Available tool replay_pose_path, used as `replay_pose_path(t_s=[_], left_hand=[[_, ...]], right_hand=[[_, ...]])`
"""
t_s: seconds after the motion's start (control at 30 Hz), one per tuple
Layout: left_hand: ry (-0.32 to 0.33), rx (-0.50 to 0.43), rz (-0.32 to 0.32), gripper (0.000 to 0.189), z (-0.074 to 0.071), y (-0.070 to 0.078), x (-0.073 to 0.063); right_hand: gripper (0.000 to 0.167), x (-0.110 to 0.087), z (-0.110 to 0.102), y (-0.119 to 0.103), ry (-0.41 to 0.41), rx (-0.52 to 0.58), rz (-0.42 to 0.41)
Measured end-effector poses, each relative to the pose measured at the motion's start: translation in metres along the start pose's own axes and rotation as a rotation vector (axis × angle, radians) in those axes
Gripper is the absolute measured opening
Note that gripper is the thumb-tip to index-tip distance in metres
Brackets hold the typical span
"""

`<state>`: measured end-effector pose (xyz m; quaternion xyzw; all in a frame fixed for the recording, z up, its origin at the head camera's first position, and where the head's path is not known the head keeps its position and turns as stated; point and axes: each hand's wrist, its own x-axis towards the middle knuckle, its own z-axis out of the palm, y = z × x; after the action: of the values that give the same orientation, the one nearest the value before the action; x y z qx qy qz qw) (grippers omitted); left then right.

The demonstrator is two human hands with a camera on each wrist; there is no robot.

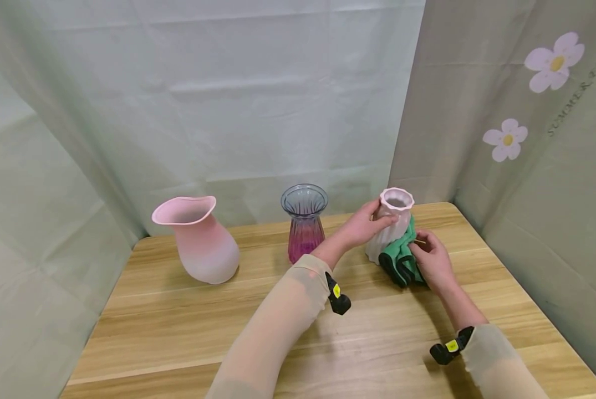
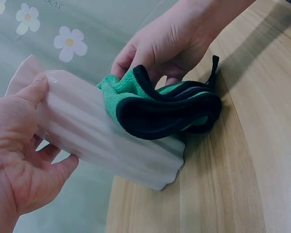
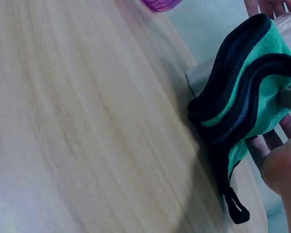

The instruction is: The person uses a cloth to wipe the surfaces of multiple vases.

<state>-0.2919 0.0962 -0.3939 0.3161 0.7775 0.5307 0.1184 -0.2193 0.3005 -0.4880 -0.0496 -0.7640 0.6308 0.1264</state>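
Directly between right hand (image 1: 433,263) and white vase (image 1: 391,231): green cloth (image 1: 401,256).

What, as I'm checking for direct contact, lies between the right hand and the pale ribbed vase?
The green cloth does: the right hand holds it against the side of the pale ribbed vase. Nothing else visible stands between them; the left hand grips the vase higher up, near its rim.

Free: btw pink vase (image 1: 208,255) / glass vase (image 1: 304,228) | Blk: L grip (image 1: 357,227) @ white vase (image 1: 387,237) L
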Motion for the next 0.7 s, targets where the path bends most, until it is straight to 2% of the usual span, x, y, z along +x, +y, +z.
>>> replay_pose_path(t_s=[0.17, 0.3, 0.47, 0.7], left_hand=[[-0.006, 0.009, 0.0, 0.067, -0.001, 0.001, -0.001], [-0.01, 0.001, 0.01, 0.067, -0.001, -0.001, 0.0], [-0.012, -0.005, 0.024, 0.064, -0.001, -0.001, 0.001], [-0.011, 0.009, 0.034, 0.063, -0.001, -0.003, 0.002]], right_hand=[[0.028, 0.002, 0.001, -0.003, 0.03, -0.002, 0.007], [0.019, 0.007, -0.001, -0.012, 0.026, 0.049, -0.035], [0.012, 0.013, -0.007, -0.032, 0.0, 0.05, -0.097], [0.012, 0.02, -0.015, -0.063, -0.039, 0.013, -0.161]])
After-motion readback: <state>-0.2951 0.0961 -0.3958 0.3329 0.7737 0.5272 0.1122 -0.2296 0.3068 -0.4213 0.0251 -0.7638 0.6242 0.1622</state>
